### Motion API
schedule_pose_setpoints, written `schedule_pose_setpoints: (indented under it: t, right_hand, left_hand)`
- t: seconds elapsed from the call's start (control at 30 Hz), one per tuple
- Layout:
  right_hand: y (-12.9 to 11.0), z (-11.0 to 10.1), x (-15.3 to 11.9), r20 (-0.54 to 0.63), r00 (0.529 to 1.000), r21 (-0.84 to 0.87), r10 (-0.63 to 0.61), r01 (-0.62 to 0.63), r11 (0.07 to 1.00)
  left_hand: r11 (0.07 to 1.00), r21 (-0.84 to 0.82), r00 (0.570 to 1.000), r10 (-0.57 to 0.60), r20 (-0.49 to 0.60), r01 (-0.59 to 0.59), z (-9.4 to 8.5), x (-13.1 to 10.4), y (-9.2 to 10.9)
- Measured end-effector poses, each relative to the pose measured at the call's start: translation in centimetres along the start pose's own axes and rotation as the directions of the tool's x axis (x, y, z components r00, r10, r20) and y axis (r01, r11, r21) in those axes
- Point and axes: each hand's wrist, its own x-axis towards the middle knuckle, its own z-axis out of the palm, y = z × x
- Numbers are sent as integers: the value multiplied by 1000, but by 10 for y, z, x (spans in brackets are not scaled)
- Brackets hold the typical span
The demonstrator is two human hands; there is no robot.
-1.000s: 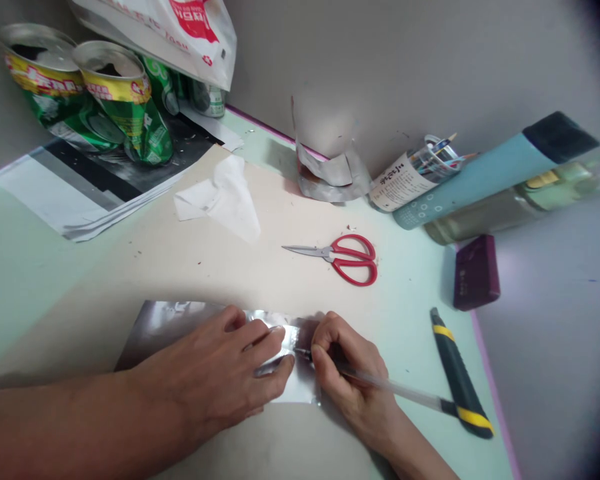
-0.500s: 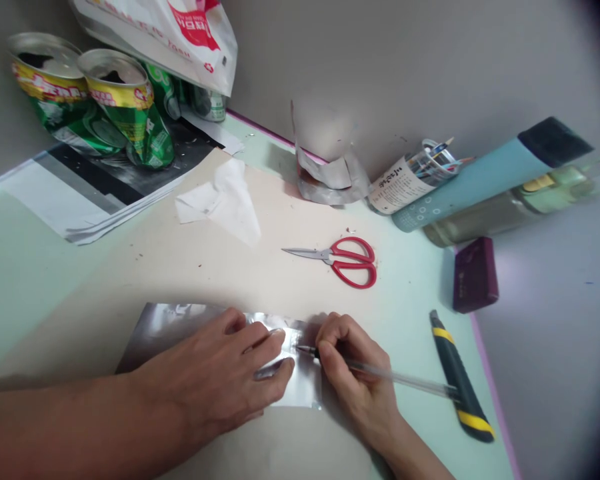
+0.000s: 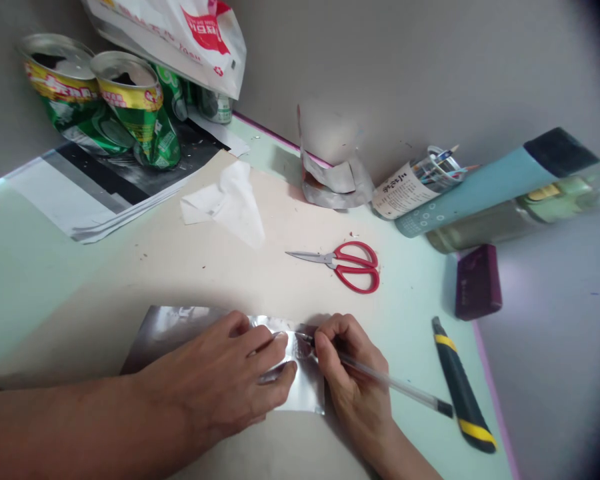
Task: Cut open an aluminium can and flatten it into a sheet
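Observation:
A thin shiny metal sheet [image 3: 307, 393] lies near the front of the table. My left hand [image 3: 230, 373] rests on it palm down, with fingers spread and bent over its middle. Close beside those fingertips, my right hand [image 3: 363, 380] pinches a clear-barrelled pen [image 3: 400, 385]. The pen's tip meets the sheet near its upper right part, where a small textured patch shows. Beyond the hands lie red-handled scissors [image 3: 329, 259]. A black and yellow utility knife [image 3: 461, 383] is to the right of the pen's rear end.
Crushed green cans [image 3: 153, 137] stand on papers [image 3: 87, 223] at back left, beneath a plastic bag [image 3: 180, 40]. White tissue [image 3: 235, 207], a curled metal piece [image 3: 337, 197], a pen holder [image 3: 397, 193], a blue tube [image 3: 475, 180], a bottle [image 3: 480, 223] and a maroon box [image 3: 479, 283] stand around.
The pen's tip has moved slightly up on the sheet and its rear end has swung lower. My left hand keeps its place on the sheet. The whole view has shifted a little.

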Motion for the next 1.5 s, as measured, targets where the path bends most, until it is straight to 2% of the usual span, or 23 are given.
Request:
schedule_pose_setpoints:
  t: [0.57, 1.5]
  right_hand:
    - [-6, -3, 3, 50, 998, -81, -45, 49, 996]
    - [-7, -4, 2, 80, 995, -142, -61, 72, 987]
  left_hand:
    - [1000, 3, 1000, 0, -4, 0, 8, -2, 0]
    - [1000, 20, 1000, -13, 5, 13, 7, -3, 2]
